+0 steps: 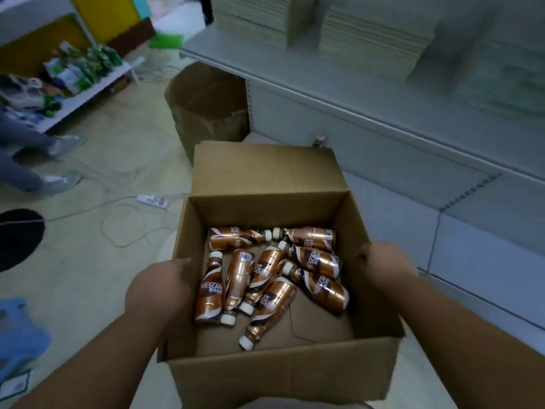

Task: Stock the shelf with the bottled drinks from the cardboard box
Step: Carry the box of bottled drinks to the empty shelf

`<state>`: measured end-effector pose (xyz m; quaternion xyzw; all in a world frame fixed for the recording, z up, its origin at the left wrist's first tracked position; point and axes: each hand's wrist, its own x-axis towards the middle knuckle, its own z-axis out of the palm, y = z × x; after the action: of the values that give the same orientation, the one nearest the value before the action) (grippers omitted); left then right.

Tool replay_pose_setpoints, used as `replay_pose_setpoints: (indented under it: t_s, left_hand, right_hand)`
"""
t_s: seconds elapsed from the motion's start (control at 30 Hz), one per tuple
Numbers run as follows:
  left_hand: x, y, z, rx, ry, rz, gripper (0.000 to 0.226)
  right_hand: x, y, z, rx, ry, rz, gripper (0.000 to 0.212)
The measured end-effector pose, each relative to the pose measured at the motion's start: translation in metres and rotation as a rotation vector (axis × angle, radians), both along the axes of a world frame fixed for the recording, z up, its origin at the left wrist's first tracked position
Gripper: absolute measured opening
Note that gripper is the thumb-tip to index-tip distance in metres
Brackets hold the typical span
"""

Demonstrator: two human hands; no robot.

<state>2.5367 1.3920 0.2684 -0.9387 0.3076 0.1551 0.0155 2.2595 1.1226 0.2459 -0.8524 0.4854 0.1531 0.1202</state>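
An open cardboard box [265, 376] fills the lower middle of the head view, held up in front of me. Several brown-and-copper coffee bottles [315, 261] with white caps lie loose on its bottom, pointing different ways. My left hand [159, 286] grips the box's left wall, fingers curled over the rim. My right hand [383, 264] grips the right wall the same way. The grey metal shelf [368, 107] runs along the right, with a lower board [486, 261] just beyond the box.
An empty brown cardboard box [206, 107] stands on the floor at the shelf's end. Stacked flat cartons [368, 39] sit on the upper shelf. A power strip [152, 199] and cables lie on the floor at left. A person's legs [35, 160] and a blue stool [17, 335] are at left.
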Motion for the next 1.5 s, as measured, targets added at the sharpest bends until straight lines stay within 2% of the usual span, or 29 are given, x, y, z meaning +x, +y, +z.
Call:
replay_pose_setpoints:
  t_s: [0.2,0.37,0.57,0.8,1.0,1.1,1.27,1.5]
  left_hand:
    - [0.055,-0.061,-0.036,-0.038,0.041,-0.342,0.054]
    - [0.05,-0.113,-0.041,-0.035,0.097,-0.569,0.051]
    - [-0.007,-0.167,-0.046,0.007,0.094,-0.757,0.05]
    - [-0.081,-0.233,-0.051,0.018,0.08,-1.079,0.049]
    - [-0.127,-0.296,-0.1,0.089,0.09,-1.294,0.05]
    - [-0.146,-0.324,-0.137,0.127,0.093,-1.395,0.051]
    - [-0.167,-0.341,-0.203,0.11,0.107,-1.532,0.049]
    - [-0.186,-0.336,-0.367,0.18,0.115,-1.673,0.049]
  right_hand:
    - [-0.027,0.041,-0.022,-0.031,0.054,-0.31,0.026]
    - [-0.06,0.083,-0.029,-0.021,0.082,-0.552,0.022]
    - [-0.123,0.118,-0.038,-0.047,0.095,-0.758,0.023]
    - [-0.175,0.162,-0.05,-0.02,0.05,-1.058,0.027]
    - [-0.185,0.174,-0.078,-0.002,0.075,-1.285,0.03]
    - [-0.176,0.182,-0.107,0.023,0.057,-1.445,0.029]
    - [-0.158,0.2,-0.179,-0.018,0.059,-1.549,0.027]
    - [-0.141,0.241,-0.355,-0.031,0.066,-1.642,0.032]
